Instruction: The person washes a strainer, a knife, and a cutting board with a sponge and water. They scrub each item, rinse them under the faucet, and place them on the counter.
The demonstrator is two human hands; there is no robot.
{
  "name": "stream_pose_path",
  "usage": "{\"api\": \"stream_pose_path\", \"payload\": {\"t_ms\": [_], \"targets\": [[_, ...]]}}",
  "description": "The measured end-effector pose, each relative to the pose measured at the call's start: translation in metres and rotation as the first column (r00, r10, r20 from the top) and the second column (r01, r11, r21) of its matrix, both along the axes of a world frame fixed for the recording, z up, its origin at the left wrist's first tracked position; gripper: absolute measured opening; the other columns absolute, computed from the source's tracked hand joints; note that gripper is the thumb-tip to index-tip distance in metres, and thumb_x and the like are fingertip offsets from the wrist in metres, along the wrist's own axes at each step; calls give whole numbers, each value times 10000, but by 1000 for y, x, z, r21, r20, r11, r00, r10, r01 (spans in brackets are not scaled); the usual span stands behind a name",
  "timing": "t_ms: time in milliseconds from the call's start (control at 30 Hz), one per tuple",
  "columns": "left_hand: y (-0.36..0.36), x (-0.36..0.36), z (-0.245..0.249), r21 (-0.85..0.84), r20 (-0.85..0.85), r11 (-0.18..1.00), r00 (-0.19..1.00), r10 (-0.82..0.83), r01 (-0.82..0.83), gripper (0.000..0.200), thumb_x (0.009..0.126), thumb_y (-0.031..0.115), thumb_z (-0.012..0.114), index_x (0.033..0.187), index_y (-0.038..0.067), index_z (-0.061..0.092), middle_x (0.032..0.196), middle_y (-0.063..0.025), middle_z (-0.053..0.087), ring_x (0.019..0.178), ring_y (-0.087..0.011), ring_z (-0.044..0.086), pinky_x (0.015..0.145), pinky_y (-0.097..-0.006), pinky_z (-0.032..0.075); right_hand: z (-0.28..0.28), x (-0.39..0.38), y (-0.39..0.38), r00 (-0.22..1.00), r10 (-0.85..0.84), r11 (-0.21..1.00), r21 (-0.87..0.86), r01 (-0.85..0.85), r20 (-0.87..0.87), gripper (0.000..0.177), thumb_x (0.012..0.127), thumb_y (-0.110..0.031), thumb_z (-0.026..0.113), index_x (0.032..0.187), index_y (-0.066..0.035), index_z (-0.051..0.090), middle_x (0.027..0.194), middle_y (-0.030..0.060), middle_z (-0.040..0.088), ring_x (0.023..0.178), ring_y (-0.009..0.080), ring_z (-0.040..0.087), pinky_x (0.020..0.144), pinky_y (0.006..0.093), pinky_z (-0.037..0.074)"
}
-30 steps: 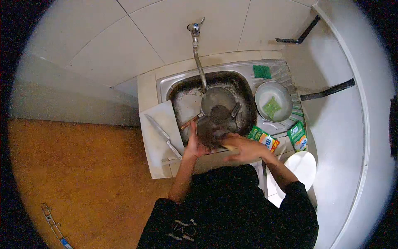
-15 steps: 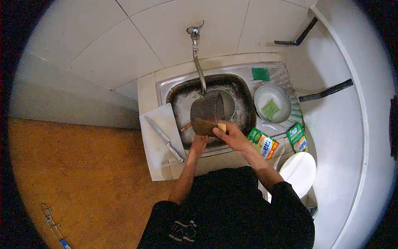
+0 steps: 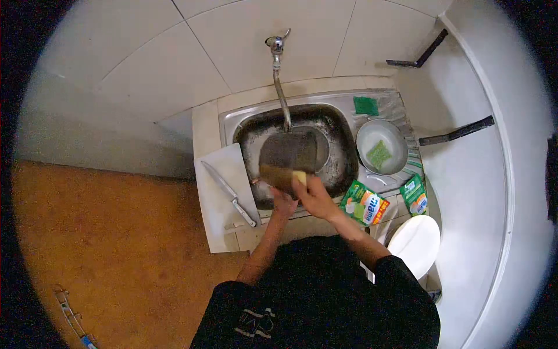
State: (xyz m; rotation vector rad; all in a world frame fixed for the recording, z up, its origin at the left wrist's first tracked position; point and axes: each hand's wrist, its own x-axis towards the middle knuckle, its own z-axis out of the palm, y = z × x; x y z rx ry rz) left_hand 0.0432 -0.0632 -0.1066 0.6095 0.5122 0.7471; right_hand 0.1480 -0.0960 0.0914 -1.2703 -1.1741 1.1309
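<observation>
A dark, blackened pot (image 3: 290, 152) is tilted over the sink, its side facing up. My left hand (image 3: 284, 203) grips it from below at the near edge, its fingers partly hidden by the pot. In my right hand (image 3: 319, 199) is a yellow sponge (image 3: 299, 175), closed in the fingers and pressed against the pot's near side. Behind the pot, a round metal dish (image 3: 323, 152) lies in the sink basin (image 3: 347, 131), mostly covered. A thin reddish-brown stick or handle shows left of the pot.
The faucet (image 3: 281, 96) reaches over the sink. A knife (image 3: 232, 198) lies on a white cutting board (image 3: 209, 218) at left. On the right are a bowl (image 3: 363, 135) holding a green scrubber (image 3: 379, 153), a green pad (image 3: 365, 105), green packets (image 3: 363, 203) and white plates (image 3: 415, 244).
The pot has turned and shifted slightly left. My right hand has moved left and down with the sponge along its side.
</observation>
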Motion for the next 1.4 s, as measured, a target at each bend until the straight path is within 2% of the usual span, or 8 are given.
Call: {"api": "stream_pose_path", "payload": {"t_ms": [200, 267, 433, 667, 733, 867, 933, 1400], "targets": [[1, -12, -16, -213, 27, 945, 969, -247, 247, 913, 595, 760, 346, 1240, 114, 322, 1008, -16, 519, 941, -175, 495, 819, -331, 409, -26, -7, 6, 624, -541, 831, -245, 499, -564, 273, 881, -258, 429, 847, -2, 518, 756, 24, 532, 698, 93, 478, 595, 246, 401], [0, -16, -28, -256, -29, 923, 952, -306, 289, 932, 583, 766, 343, 1246, 112, 313, 997, -19, 521, 921, -171, 500, 797, -323, 419, -26, 4, 0, 932, -363, 930, -65, 361, -20, 220, 865, -198, 455, 914, 6, 522, 792, 42, 558, 730, 103, 516, 618, 252, 425], [-2, 15, 150, -106, -33, 994, 999, 29, -32, 959, 560, 787, 336, 1228, 99, 335, 868, -28, 522, 676, -146, 494, 566, -276, 428, 20, 20, 4, 934, -194, 978, -17, 208, 299, 227, 826, -110, 465, 1022, 1, 499, 821, 88, 573, 793, 181, 555, 660, 287, 444], [20, 6, 168, -7, -178, 994, 978, -106, 107, 956, 545, 831, 253, 1126, 89, 410, 730, -29, 466, 501, -119, 379, 434, -252, 344, 52, 29, -6, 836, -146, 989, 100, 109, 529, 430, 685, 17, 473, 1112, -26, 460, 997, 194, 537, 913, 378, 514, 756, 402, 427], [27, 4, 134, 8, 760, 902, 583, -287, 433, 856, 680, 764, 217, 1206, 102, 356, 1115, -49, 470, 916, -210, 497, 739, -344, 457, 50, 27, -5, 863, -95, 995, 18, 100, 497, 437, 687, 14, 475, 1122, -28, 456, 1035, 196, 523, 942, 372, 505, 790, 406, 410], [21, 4, 140, -49, 793, 884, 556, -250, 466, 843, 689, 759, 189, 1155, 92, 410, 1056, -53, 506, 862, -208, 517, 698, -325, 470, 43, 18, -4, 818, -37, 998, 66, -1, 574, 467, 678, 7, 501, 1140, -35, 454, 1121, 194, 486, 1027, 349, 468, 873, 401, 365], [13, 15, 166, -109, -263, 984, 959, 110, -142, 818, 693, 758, 183, 1100, 103, 455, 963, -47, 542, 786, -191, 534, 624, -304, 476, 27, 13, -4, 780, -72, 993, 118, -2, 622, 468, 670, -1, 516, 1134, -31, 462, 1107, 189, 496, 1026, 342, 466, 877, 395, 365], [31, -9, 107, -108, -71, 865, 864, -499, 491, 918, 630, 805, 52, 1015, 95, 487, 619, -18, 469, 445, -93, 392, 382, -208, 335, 27, 20, -16, 661, 0, 1000, 20, -23, 750, 419, 613, 38, 494, 1026, -16, 546, 1037, 145, 533, 995, 330, 470, 884, 394, 363]]}}
